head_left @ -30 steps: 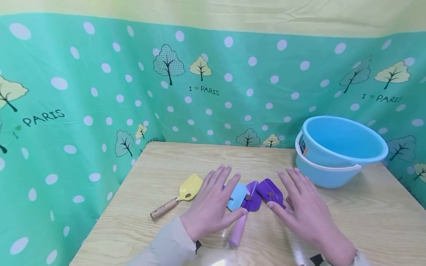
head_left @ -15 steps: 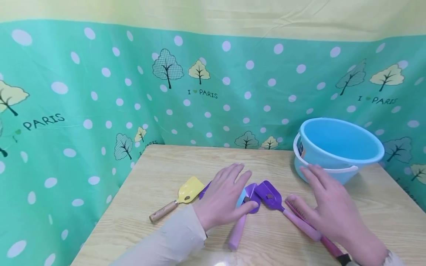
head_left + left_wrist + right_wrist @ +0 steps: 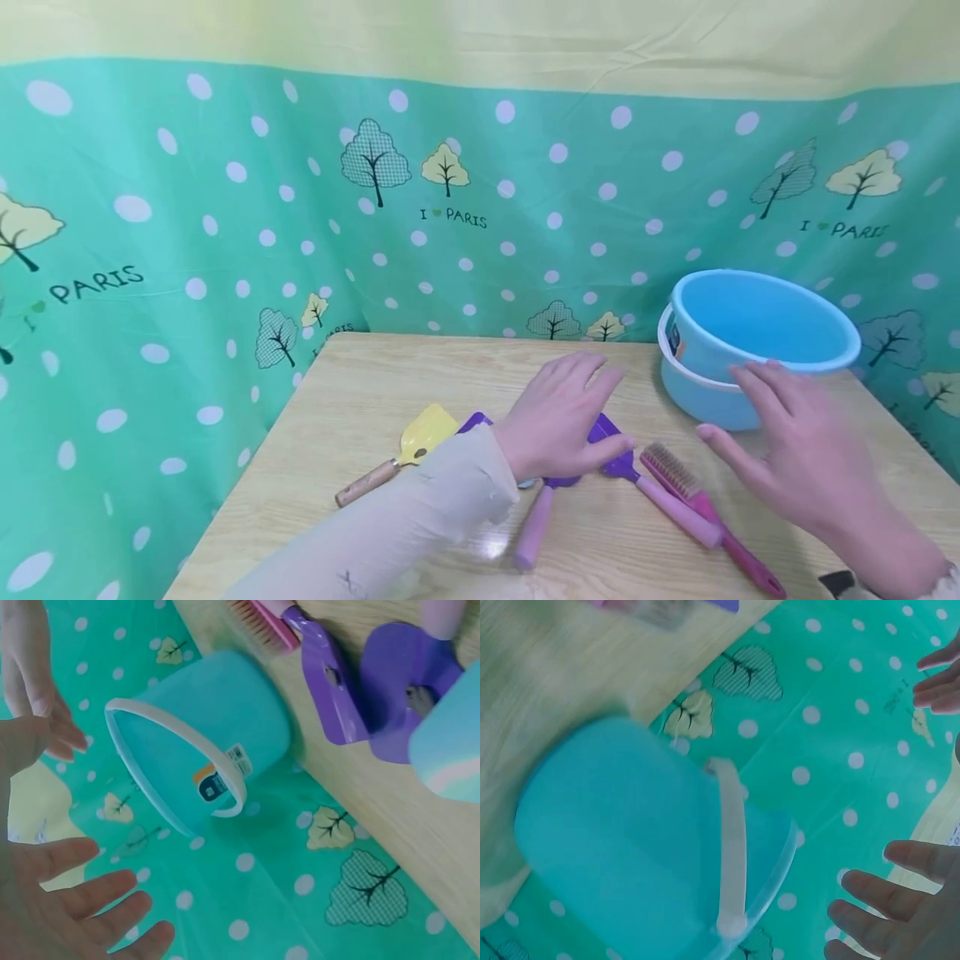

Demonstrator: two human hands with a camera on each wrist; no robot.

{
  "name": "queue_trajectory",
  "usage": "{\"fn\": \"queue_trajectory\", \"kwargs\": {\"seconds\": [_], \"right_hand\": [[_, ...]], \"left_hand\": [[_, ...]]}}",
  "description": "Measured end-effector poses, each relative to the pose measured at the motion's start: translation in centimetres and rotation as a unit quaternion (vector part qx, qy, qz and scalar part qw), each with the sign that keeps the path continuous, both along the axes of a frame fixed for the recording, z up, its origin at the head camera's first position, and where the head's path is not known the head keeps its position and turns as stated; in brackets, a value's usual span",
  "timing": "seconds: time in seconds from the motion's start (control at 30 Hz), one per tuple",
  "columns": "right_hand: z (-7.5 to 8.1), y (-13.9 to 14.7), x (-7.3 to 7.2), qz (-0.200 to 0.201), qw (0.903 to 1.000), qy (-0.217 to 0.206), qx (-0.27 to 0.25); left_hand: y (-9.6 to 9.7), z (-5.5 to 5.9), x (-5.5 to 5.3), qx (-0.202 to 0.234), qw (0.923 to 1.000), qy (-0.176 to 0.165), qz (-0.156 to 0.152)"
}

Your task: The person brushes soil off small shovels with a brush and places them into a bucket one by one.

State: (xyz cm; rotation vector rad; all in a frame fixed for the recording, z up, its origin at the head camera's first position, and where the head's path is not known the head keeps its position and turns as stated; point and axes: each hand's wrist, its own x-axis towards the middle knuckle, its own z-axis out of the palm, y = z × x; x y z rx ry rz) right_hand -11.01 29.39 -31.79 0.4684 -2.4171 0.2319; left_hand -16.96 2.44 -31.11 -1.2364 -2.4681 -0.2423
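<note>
My left hand, fingers spread, hovers over a group of small toy shovels and holds nothing. It hides most of a light blue shovel and part of the purple ones. A purple shovel with a pink handle points toward me. Beside it lies another purple shovel, its pink handle crossing a pink bristle brush. My right hand, also with spread fingers and nothing in it, overlaps the front of a light blue bucket. Left of the group lies a yellow shovel with a wooden handle.
The bucket stands upright at the back right of the wooden table, its white handle hanging down at the side. A green dotted curtain printed with trees hangs behind the table and along its left.
Both hands have moved to the right, the right one toward the bucket's front. The pink brush, partly hidden before, now shows whole. The shovels and bucket stay in place on the table.
</note>
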Motion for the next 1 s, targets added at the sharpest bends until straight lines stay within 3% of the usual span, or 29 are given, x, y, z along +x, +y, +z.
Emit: {"fn": "queue_trajectory", "kwargs": {"seconds": [0.2, 0.4, 0.77, 1.0], "right_hand": [[0.8, 1.7, 0.0, -0.005, 0.9993, 0.036, 0.01], [1.6, 3.6, 0.2, -0.051, 0.9979, 0.026, 0.029], [1.8, 6.6, -0.1, -0.116, 0.9925, 0.023, 0.029], [2.0, 7.8, -1.1, -0.115, 0.9925, 0.039, 0.01]], "left_hand": [[2.1, 0.3, -1.1, -0.014, 0.9998, 0.012, -0.002], [4.4, 0.8, -2.0, -0.026, 0.9996, 0.006, -0.008], [8.2, 1.5, -3.0, -0.048, 0.9957, -0.075, -0.023], [10.2, 1.1, -3.9, -0.016, 0.9928, -0.118, 0.014]]}}
